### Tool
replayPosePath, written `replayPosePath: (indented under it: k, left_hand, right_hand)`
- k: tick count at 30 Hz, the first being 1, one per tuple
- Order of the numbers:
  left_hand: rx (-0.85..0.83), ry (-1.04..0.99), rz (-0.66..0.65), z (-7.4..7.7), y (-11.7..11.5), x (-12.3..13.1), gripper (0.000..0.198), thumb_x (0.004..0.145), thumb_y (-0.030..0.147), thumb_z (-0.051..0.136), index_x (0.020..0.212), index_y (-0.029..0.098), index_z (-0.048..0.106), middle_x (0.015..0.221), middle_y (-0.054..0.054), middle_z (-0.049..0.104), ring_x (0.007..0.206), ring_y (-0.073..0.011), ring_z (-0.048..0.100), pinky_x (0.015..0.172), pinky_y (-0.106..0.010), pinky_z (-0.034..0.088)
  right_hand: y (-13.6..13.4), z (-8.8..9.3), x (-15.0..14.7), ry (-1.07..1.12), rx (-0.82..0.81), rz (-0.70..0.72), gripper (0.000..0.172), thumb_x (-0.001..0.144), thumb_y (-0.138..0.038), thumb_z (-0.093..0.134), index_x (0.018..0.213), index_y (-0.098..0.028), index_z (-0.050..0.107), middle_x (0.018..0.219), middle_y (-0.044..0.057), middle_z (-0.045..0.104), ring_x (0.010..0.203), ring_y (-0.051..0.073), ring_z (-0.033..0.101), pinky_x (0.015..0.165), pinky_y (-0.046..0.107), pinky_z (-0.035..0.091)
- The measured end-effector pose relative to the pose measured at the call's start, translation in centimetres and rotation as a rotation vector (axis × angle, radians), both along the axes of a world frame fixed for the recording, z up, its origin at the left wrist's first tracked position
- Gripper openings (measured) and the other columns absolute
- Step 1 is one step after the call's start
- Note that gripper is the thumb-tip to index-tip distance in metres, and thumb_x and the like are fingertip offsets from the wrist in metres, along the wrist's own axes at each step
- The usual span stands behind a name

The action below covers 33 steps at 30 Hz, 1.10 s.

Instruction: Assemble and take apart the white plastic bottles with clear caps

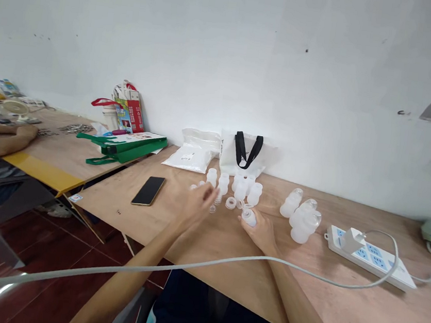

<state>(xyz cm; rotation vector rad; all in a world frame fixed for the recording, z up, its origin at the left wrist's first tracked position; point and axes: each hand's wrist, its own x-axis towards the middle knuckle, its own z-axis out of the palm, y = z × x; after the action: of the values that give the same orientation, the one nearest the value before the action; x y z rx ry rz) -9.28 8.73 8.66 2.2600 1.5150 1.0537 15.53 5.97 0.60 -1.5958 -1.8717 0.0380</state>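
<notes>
Right hand (262,233): fingers curled around a small white plastic bottle (249,217), long axis tilted toward the left hand (197,207), its fingers bunched (any hold unclear).

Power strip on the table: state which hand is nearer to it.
Right. The right hand is left of the white power strip, closer to it; the left hand lies farther left of it.

Three bottles (302,214) at right, about six bottles (241,189) mid-desk (205,253), one bottle (249,217) in right hand (264,233); one phone (148,190), one power strip (370,258), one green bag (131,151), one white bag (236,151).
</notes>
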Motion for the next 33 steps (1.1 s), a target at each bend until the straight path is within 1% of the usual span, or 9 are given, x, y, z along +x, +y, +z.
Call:
replayPosePath:
  k: [2,4,7,11,16,19,21,26,33]
  left_hand:
    - [-0.047,0.034,-0.216,-0.9,-0.8,2.7,0.044,0.102,0.056,0.035,0.091,0.022,0.061,0.078,-0.004,0.065,0.072,-0.0208,0.060,0.069,-0.032,0.044]
    - [-0.109,0.075,-0.337,-1.8,-1.0,4.9,0.040,0.100,0.058,0.040,0.095,0.024,0.060,0.079,-0.004,0.065,0.074,-0.0226,0.061,0.071,-0.034,0.045]
    - [-0.128,0.092,-0.391,-3.1,-0.5,6.4,0.037,0.098,0.059,0.043,0.102,0.025,0.059,0.082,-0.004,0.066,0.075,-0.0235,0.062,0.070,-0.033,0.045]
    - [-0.124,0.182,-0.465,-4.4,0.2,5.5,0.038,0.096,0.059,0.046,0.109,0.025,0.057,0.086,-0.004,0.068,0.080,-0.0256,0.065,0.076,-0.034,0.046]
    - [-0.147,0.242,-0.486,-5.0,0.3,4.9,0.046,0.091,0.065,0.052,0.110,0.024,0.059,0.092,-0.006,0.071,0.084,-0.0281,0.068,0.077,-0.034,0.046]
    - [-0.144,0.248,-0.477,-5.2,0.4,5.1,0.046,0.091,0.068,0.052,0.104,0.025,0.061,0.093,-0.006,0.072,0.086,-0.0287,0.069,0.076,-0.033,0.046]
    - [-0.138,0.249,-0.512,-5.4,0.6,5.1,0.044,0.093,0.067,0.049,0.098,0.025,0.061,0.090,-0.006,0.072,0.086,-0.0285,0.069,0.077,-0.032,0.045]
    - [-0.110,0.309,-0.543,-5.5,0.7,4.7,0.033,0.099,0.053,0.044,0.102,0.025,0.059,0.088,-0.005,0.072,0.084,-0.0270,0.069,0.075,-0.031,0.044]
    - [-0.041,0.406,-0.517,-5.8,0.6,5.0,0.020,0.098,0.040,0.046,0.101,0.023,0.057,0.083,-0.004,0.070,0.076,-0.0247,0.066,0.068,-0.030,0.040]
  right_hand:
    - [-0.1,0.0,-0.1,-0.025,-0.016,0.004,0.028,0.092,-0.046,0.057,0.109,-0.025,0.064,0.094,0.005,0.078,0.087,0.026,0.074,0.068,0.029,0.046]
    - [-0.2,0.1,-0.2,-0.082,-0.046,0.012,0.025,0.092,-0.040,0.057,0.110,-0.025,0.063,0.093,0.004,0.078,0.085,0.026,0.074,0.067,0.029,0.045]
    - [-0.3,0.4,-0.1,-0.196,-0.099,0.020,0.022,0.091,-0.036,0.057,0.109,-0.025,0.063,0.094,0.005,0.078,0.084,0.026,0.074,0.066,0.029,0.042]
    - [-0.4,1.0,0.4,-0.339,-0.154,0.095,0.024,0.093,-0.039,0.058,0.112,-0.024,0.062,0.105,0.006,0.078,0.093,0.026,0.073,0.066,0.029,0.040]
    - [-0.4,1.3,0.7,-0.438,-0.213,0.126,0.027,0.094,-0.040,0.058,0.114,-0.023,0.061,0.112,0.008,0.076,0.094,0.027,0.072,0.066,0.029,0.039]
    - [-0.4,1.2,0.8,-0.470,-0.230,0.128,0.024,0.093,-0.038,0.059,0.111,-0.023,0.062,0.110,0.008,0.076,0.094,0.027,0.072,0.066,0.030,0.039]
    - [-0.4,1.2,0.9,-0.479,-0.231,0.140,0.023,0.093,-0.040,0.059,0.108,-0.023,0.062,0.108,0.008,0.077,0.093,0.027,0.072,0.067,0.030,0.039]
    - [-0.6,1.6,0.9,-0.470,-0.229,0.178,0.023,0.091,-0.038,0.061,0.108,-0.023,0.062,0.108,0.007,0.077,0.094,0.026,0.071,0.069,0.029,0.039]
    - [-0.7,1.8,0.8,-0.505,-0.224,0.155,0.024,0.092,-0.039,0.060,0.109,-0.022,0.062,0.106,0.009,0.077,0.093,0.027,0.071,0.068,0.031,0.038]
